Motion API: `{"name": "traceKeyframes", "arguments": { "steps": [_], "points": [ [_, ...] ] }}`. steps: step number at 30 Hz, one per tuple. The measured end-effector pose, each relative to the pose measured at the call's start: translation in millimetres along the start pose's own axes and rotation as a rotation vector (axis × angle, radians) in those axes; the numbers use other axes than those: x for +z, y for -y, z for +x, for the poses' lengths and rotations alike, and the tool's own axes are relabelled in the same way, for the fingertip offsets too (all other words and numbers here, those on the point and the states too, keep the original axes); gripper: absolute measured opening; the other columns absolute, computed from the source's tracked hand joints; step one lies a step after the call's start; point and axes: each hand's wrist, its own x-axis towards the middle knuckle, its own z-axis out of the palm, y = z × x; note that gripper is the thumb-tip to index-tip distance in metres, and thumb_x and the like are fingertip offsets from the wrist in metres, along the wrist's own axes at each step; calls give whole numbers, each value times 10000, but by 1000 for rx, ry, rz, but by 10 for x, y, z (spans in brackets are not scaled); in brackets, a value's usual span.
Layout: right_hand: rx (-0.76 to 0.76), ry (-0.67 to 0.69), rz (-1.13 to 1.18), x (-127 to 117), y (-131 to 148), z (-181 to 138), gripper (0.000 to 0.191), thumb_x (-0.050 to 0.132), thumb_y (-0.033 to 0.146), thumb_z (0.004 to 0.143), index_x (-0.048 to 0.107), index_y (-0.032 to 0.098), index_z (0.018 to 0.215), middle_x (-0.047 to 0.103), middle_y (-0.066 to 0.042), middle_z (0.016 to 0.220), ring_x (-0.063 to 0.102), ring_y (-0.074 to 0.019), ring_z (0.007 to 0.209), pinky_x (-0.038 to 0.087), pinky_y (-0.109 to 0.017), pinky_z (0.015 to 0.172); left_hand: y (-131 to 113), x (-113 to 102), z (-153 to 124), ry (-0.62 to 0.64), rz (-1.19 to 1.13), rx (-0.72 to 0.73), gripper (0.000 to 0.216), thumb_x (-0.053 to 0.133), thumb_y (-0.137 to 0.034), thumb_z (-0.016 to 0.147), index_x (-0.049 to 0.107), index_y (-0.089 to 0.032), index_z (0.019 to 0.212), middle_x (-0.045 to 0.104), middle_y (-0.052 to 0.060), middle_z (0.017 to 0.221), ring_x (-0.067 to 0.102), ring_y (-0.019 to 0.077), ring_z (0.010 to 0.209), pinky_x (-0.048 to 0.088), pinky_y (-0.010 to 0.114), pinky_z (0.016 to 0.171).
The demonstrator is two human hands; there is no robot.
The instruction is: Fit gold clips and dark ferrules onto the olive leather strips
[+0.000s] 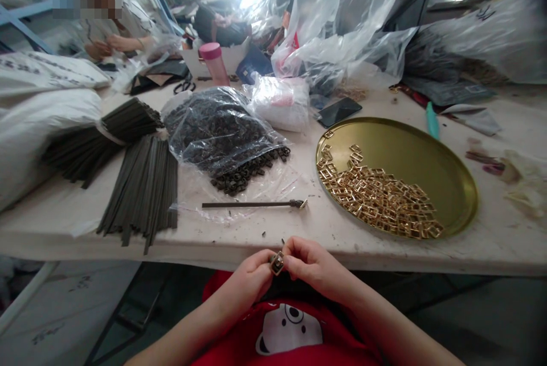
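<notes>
At the table's front edge my left hand (255, 276) pinches a small gold buckle (277, 263) with a dark strap piece at it. My right hand (308, 262) is closed at the buckle's right side, thumb and fingertips pressed together; the strap's full course is hidden by the fingers. Just beyond lies a dark strap (248, 204) with a gold buckle at its right end. To the right a round gold tray (455, 183) bears a heap of gold buckles (376, 198). Small dark loops (239, 178) spill from a clear plastic bag (213, 121).
Loose dark strips (141, 189) and a tied bundle of strips (123, 121) lie at the left. Further back are a phone (340, 112), a pink-lidded bottle (214, 64), scissors (184, 86) and a teal-handled tool (432, 120). Another person's hands (113, 45) show at the far left.
</notes>
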Motion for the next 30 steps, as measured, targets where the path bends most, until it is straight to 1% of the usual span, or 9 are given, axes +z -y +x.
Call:
{"name": "traceKeyframes", "arguments": {
  "steps": [6, 11, 12, 14, 17, 21, 24, 27, 30],
  "points": [
    [23, 8, 175, 34, 35, 6, 254, 527, 390, 776, 434, 174, 680, 421, 65, 547, 370, -78, 517, 308, -212, 520, -12, 7, 12, 14, 23, 3, 225, 451, -332, 775, 555, -132, 777, 299, -79, 473, 221, 72, 445, 158, 215, 434],
    [-14, 7, 130, -8, 32, 3, 204, 517, 362, 782, 498, 159, 770, 503, 26, 663, 433, -87, 561, 362, -225, 543, -14, 30, -20, 23, -10, 11, 208, 433, -309, 793, 540, -132, 810, 282, -87, 478, 205, 70, 433, 154, 213, 422],
    [-44, -14, 96, -17, 27, -3, 188, 494, 349, 798, 504, 161, 796, 513, 19, 681, 450, -95, 582, 374, -229, 554, -8, 32, -20, 16, -12, 19, 206, 429, -308, 795, 537, -133, 811, 280, -87, 479, 204, 71, 433, 154, 212, 422],
    [-127, -118, -14, -30, 28, -29, 154, 442, 310, 830, 510, 171, 834, 520, 10, 701, 475, -111, 630, 388, -239, 583, 10, 28, -9, -13, 5, 46, 197, 420, -301, 799, 531, -138, 800, 282, -85, 482, 216, 75, 439, 167, 210, 426],
    [-245, -261, -270, -29, 84, -91, 128, 426, 250, 838, 535, 186, 816, 522, 3, 718, 487, -124, 670, 385, -246, 611, 36, 3, 12, -62, 102, 120, 185, 410, -277, 801, 533, -145, 758, 344, -65, 506, 300, 93, 485, 249, 205, 470],
    [-286, -231, -666, 21, 201, -143, 58, 525, 221, 780, 573, 190, 771, 538, -10, 726, 492, -140, 666, 364, -254, 600, 65, -20, 10, -142, 293, 248, 188, 383, -237, 814, 541, -157, 752, 536, 2, 672, 468, 153, 669, 353, 227, 613],
    [-300, -247, -881, 70, 222, -131, 83, 500, 174, 787, 581, 184, 769, 561, -37, 764, 504, -160, 702, 359, -273, 633, 98, -18, -11, -207, 467, 289, 210, 340, -213, 842, 544, -173, 814, 600, 35, 774, 520, 178, 728, 363, 244, 659],
    [-297, -249, -987, 96, 199, -105, 113, 481, 159, 794, 584, 181, 753, 559, -50, 758, 506, -174, 714, 353, -283, 640, 135, -17, -21, -242, 630, 275, 218, 325, -220, 857, 541, -189, 842, 614, 41, 755, 542, 183, 688, 351, 248, 628],
    [-313, -247, -1001, 90, 191, -89, 130, 475, 162, 801, 578, 176, 723, 551, -51, 743, 498, -173, 698, 348, -287, 633, 144, -25, -21, -266, 763, 252, 219, 310, -232, 867, 525, -197, 849, 613, 46, 727, 557, 195, 664, 326, 256, 596]
  ]
}}
